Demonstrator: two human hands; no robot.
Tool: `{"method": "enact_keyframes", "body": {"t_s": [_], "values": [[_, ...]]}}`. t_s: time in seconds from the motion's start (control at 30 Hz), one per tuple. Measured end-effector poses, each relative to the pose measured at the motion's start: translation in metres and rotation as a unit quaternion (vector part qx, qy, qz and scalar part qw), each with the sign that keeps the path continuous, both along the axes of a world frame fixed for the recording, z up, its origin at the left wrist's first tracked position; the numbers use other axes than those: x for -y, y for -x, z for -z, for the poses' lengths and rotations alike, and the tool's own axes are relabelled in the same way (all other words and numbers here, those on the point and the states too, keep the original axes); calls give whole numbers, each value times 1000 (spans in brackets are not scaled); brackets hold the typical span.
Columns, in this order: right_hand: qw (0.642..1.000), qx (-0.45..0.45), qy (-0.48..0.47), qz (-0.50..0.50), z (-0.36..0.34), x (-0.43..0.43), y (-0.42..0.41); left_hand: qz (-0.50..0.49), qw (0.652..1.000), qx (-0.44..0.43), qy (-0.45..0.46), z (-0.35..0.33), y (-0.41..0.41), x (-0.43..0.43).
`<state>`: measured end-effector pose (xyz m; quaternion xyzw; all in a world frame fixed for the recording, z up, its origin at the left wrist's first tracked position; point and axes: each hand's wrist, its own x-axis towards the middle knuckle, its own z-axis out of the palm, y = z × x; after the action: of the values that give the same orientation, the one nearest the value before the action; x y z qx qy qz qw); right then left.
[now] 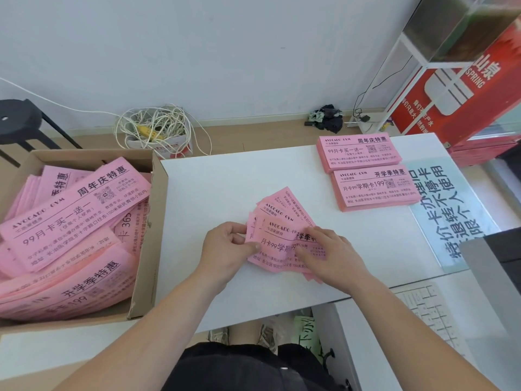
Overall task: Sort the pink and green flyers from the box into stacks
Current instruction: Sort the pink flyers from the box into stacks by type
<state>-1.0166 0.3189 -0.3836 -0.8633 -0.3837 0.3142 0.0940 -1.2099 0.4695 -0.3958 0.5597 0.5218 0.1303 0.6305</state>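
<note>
The white desk is bare from its left edge across the middle to the back edge, and a bare strip runs along the front edge under both wrists. Near the middle, toward the front edge, is a fan of pink flyers; whether it touches the top cannot be told. The left hand pinches its left end, thumb on top. The right hand lies over its right end, thumb on the top sheet and fingers bent down round the edge.

At the back right corner sit two squared pink piles, the far stack and the near stack, just beside each other and well apart from the hands. A printed sheet lies along the right edge beside them. The cardboard box butts against the left edge, heaped with loose flyers.

The box's left side is cut off. The right hand hides the fan's right end. A grey block at the right is cut off, and a pale keyboard past the front right corner is faint.
</note>
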Motion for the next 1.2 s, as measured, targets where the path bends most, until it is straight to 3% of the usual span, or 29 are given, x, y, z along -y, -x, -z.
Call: {"method": "enact_keyframes", "body": {"t_s": [0.13, 0.27, 0.37, 0.57, 0.83, 1.03, 1.2], "values": [[997, -33, -27, 65, 0, -8, 10, 42, 999, 13, -32, 2, -5, 12], [997, 8, -33, 64, 2, -13, 19, 85, 993, 6, -75, 3, -5, 18], [997, 24, -39, 68, 6, -15, 20, 68, 994, -9, -79, 6, 0, 15], [990, -41, -75, 116, 2, -2, 4, 27, 996, -47, -73, 12, 6, 4], [990, -36, -68, 122, 2, -6, 8, 24, 999, 7, -22, 7, -3, 7], [989, -25, -54, 132, 6, -7, 8, 40, 998, -37, -41, 11, -4, 8], [988, -28, -64, 136, 3, -8, 7, 16, 999, -21, -36, 8, -6, 9]]}}
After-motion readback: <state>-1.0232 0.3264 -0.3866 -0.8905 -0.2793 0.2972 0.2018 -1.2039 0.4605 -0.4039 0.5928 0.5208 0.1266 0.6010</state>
